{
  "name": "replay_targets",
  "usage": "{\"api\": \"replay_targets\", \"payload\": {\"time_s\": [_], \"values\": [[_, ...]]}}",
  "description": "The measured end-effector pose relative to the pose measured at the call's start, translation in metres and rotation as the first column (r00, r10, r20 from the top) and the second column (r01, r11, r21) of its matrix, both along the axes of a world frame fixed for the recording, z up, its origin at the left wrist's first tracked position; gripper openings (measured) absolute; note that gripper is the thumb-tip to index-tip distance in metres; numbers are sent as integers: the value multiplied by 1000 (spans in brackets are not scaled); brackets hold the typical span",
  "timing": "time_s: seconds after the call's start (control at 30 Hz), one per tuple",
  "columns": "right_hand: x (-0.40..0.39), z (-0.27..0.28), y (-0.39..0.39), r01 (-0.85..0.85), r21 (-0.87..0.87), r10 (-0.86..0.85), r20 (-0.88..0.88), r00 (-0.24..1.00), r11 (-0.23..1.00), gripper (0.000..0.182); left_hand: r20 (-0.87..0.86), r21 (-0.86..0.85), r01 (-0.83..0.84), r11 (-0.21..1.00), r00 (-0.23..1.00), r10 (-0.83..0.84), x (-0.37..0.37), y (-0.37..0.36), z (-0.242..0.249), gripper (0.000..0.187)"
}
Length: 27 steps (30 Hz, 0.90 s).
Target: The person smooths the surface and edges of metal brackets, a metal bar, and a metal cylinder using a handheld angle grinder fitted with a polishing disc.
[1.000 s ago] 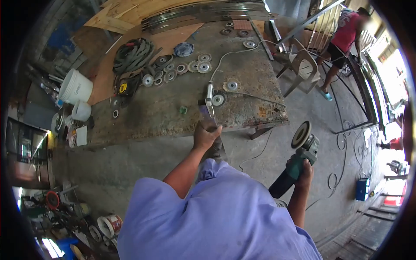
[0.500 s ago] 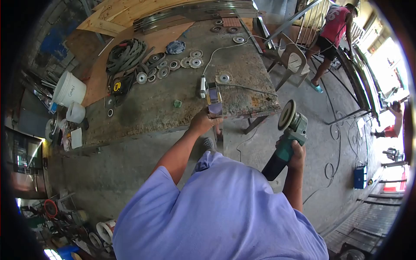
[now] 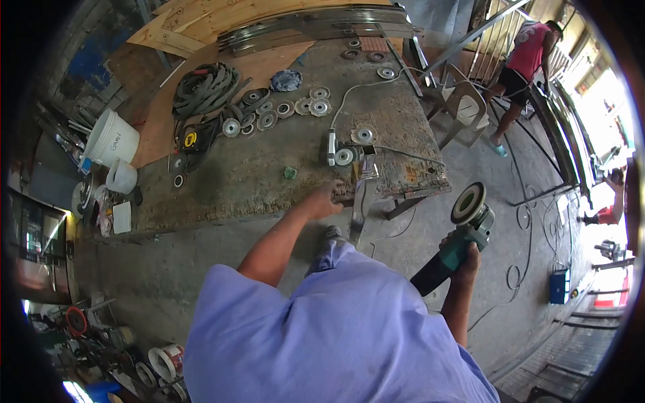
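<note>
My right hand point(image 3: 468, 262) grips a green and black angle grinder point(image 3: 451, 254) by its body, out over the floor right of the workbench. The grinder's round disc point(image 3: 468, 203) faces up and to the left. My left hand point(image 3: 327, 201) is at the bench's front edge, open, with fingers partly spread and nothing in them. Just right of it, a shiny metal piece point(image 3: 365, 171) stands across the edge, and its lower part reaches down past the bench. Behind that lie a round disc point(image 3: 344, 157) and a white-grey corded block point(image 3: 331, 146).
The worn workbench point(image 3: 248, 188) carries several grinding discs point(image 3: 267, 119), a bundle of dark straps point(image 3: 207, 91), a tape measure point(image 3: 191, 139) and a green lump point(image 3: 289, 172). White buckets point(image 3: 113, 138) stand left. A person point(image 3: 527, 64) bends near a plastic chair point(image 3: 463, 111). Cables cross the floor.
My left hand has come off the metal piece, which has shifted right and now extends down past the bench edge. The grinder stays in my right hand. The view has shifted slightly.
</note>
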State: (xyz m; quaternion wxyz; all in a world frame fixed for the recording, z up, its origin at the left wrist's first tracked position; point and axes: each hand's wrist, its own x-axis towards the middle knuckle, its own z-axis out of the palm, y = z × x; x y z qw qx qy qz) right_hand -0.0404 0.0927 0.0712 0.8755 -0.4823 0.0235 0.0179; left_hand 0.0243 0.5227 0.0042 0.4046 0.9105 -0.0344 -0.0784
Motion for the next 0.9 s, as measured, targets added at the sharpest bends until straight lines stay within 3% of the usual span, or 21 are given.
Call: {"api": "replay_targets", "payload": {"time_s": [0.03,0.13,0.23,0.33,0.37,0.4,0.43,0.47,0.5,0.57,0.67,0.8,0.9], "values": [[2,0,4,13,-4,-14,-1,1000,1000,70,-19,14,27,1000,999,-27,7,13,-3,47],[15,4,21,48,32,-47,-24,999,998,69,237,327,-104,939,971,25,37,39,7,37],[28,2,42,71,104,-62,-88,994,992,67,455,461,89,883,831,-321,104,33,17,32],[31,-5,58,161,92,-152,-96,984,983,56,355,480,156,863,866,-353,170,14,2,38],[33,-6,62,164,51,-159,-87,983,985,52,215,543,137,829,931,-295,187,13,-20,43],[33,5,74,216,17,-212,-150,966,976,54,-1,608,245,756,952,-307,194,10,-6,42],[33,14,81,225,14,-221,-131,967,974,57,-50,744,338,576,889,-456,197,11,-10,38],[32,30,89,242,2,-240,-130,962,970,58,-12,765,346,543,851,-525,203,21,-26,35],[29,25,91,237,-36,-239,-110,965,971,65,174,746,284,602,790,-588,201,32,-41,28],[24,39,101,309,-44,-312,-105,944,950,63,223,703,335,627,734,-642,202,46,-30,24],[12,31,120,395,-34,-396,-93,913,918,60,206,689,275,670,813,-545,216,44,-54,25],[9,30,130,477,6,-474,-108,874,879,59,300,587,212,781,839,-454,211,30,-29,37],[14,21,125,525,69,-515,-123,848,848,59,551,468,172,867,710,-438,207,32,-23,50]]}}
